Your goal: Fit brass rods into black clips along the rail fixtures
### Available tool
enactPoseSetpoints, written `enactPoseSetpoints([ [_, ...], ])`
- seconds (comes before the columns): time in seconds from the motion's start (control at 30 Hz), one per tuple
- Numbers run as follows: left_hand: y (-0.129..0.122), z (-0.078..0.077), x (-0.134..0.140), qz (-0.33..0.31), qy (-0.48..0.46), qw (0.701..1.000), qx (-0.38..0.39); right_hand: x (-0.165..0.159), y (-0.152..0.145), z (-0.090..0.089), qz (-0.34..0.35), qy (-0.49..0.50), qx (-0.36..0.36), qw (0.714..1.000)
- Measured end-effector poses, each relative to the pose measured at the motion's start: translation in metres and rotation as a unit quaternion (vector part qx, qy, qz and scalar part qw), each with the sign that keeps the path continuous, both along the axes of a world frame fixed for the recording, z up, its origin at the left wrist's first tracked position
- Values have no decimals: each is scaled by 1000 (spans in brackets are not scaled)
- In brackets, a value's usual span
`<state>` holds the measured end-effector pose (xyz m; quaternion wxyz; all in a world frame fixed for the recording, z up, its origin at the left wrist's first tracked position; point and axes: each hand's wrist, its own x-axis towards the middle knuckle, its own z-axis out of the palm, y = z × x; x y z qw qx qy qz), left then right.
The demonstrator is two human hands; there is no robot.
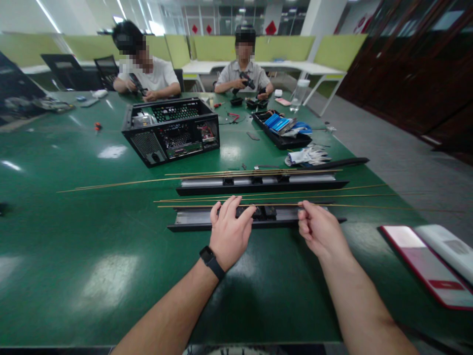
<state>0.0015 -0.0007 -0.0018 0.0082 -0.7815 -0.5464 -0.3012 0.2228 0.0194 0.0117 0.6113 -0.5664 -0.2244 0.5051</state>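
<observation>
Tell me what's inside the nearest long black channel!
The nearest channel shows a silvery surface and black blocks inside. The left hand and right hand hide parts of it, so I can't see what's behind them.

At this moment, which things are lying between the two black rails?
Thin golden rods, between the far rail and near rail, in the head view.

Brass rod (281,205): far end blurred, right of frame; my right hand (320,228) hides its grip.
Near rail (194,217): partly covered by my left hand (232,228), center.
White case (449,246): cut off, right edge.
My forearms (173,305): cropped, bottom edge.
</observation>
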Motion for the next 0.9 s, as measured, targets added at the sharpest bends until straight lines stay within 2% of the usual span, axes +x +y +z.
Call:
enactPoseSetpoints([
  [0.9,0,2,1,2,3,1000,-4,-1,0,0,-6,1,-1,1000],
])
